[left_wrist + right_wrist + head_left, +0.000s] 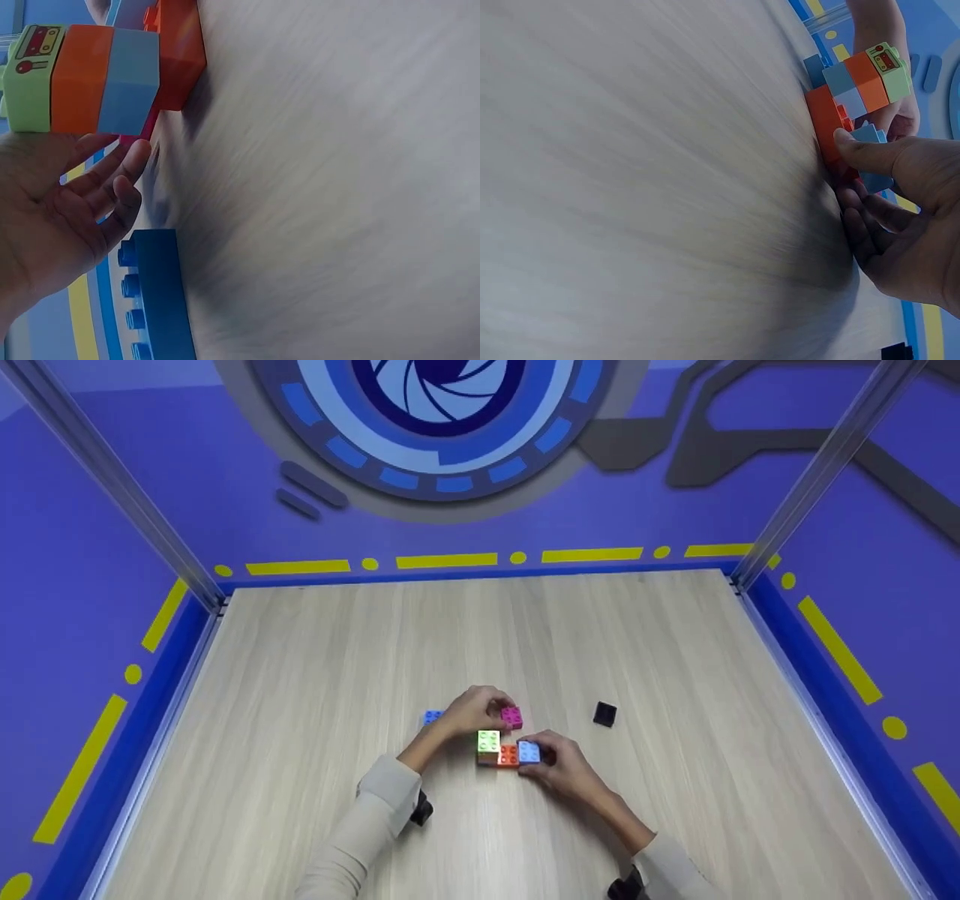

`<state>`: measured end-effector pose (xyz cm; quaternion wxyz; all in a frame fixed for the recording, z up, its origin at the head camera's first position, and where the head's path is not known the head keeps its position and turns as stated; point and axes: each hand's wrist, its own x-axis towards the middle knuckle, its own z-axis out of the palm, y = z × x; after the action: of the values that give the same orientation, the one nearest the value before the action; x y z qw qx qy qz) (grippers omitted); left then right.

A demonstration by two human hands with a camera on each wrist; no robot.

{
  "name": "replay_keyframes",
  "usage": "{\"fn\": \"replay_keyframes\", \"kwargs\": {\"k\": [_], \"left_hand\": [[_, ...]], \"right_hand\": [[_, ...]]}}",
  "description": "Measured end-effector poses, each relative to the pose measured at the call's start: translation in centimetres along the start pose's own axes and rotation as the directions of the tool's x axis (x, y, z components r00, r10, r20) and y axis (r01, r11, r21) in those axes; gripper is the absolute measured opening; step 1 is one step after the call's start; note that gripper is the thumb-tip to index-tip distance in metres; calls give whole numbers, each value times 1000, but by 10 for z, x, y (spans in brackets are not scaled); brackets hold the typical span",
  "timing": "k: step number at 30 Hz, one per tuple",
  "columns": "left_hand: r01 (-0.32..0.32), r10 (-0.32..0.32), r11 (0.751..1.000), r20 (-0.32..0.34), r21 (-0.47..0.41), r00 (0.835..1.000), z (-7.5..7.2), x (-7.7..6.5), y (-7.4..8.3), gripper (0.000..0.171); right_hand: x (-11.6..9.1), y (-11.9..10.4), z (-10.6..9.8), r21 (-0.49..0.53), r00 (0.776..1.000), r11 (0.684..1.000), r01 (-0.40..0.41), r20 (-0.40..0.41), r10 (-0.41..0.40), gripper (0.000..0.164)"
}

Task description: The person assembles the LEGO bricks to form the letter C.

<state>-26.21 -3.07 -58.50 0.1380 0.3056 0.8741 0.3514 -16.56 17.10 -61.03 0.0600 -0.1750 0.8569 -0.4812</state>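
Observation:
In the head view, my left hand [474, 711] pinches a magenta brick [512, 717] between thumb and fingers, just beyond a small brick build. The build has an orange base brick [508, 755]. On its left end rises a stack of a light blue brick [129, 82], an orange brick [80, 79] and a light green printed brick [489, 741]. Thumb and fingers of my right hand [566, 766] grip the light blue brick [529, 751] at the right end of the base. From the left wrist, the green-topped stack hides part of my left hand, and only a sliver of magenta shows.
A long blue brick [163, 292] lies to the left, partly behind my left hand in the head view. On the right side of the wooden table [337, 660] sits a black square piece [605, 714]. Blue-purple panels [172, 487] wall the table's back and sides.

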Motion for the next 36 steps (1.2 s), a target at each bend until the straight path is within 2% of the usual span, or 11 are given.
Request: {"fn": "replay_keyframes", "kwargs": {"k": [4,12,20,27,36], "left_hand": [[0,0,1000,-16,-9,1000,-7,-4,0,36],[-8,5,999,-50,-54,999,-30,-15,4,32],[-32,28,999,-98,-36,995,-47,-31,11,33],[-38,34,998,-94,-49,995,-52,-49,21,34],[-131,128,987,-45,-93,991,-47,-70,29,35]], "right_hand": [[0,1,0,5,1000,1000,-4,2,4,39],[2,1,-2,18,1000,1000,18,-11,-17,38],[2,-4,-2,27,1000,999,19,-12,-18,38],[-4,-31,-10,53,1000,998,14,17,-15,38],[-5,-37,-11,62,999,998,30,21,-31,38]]}}
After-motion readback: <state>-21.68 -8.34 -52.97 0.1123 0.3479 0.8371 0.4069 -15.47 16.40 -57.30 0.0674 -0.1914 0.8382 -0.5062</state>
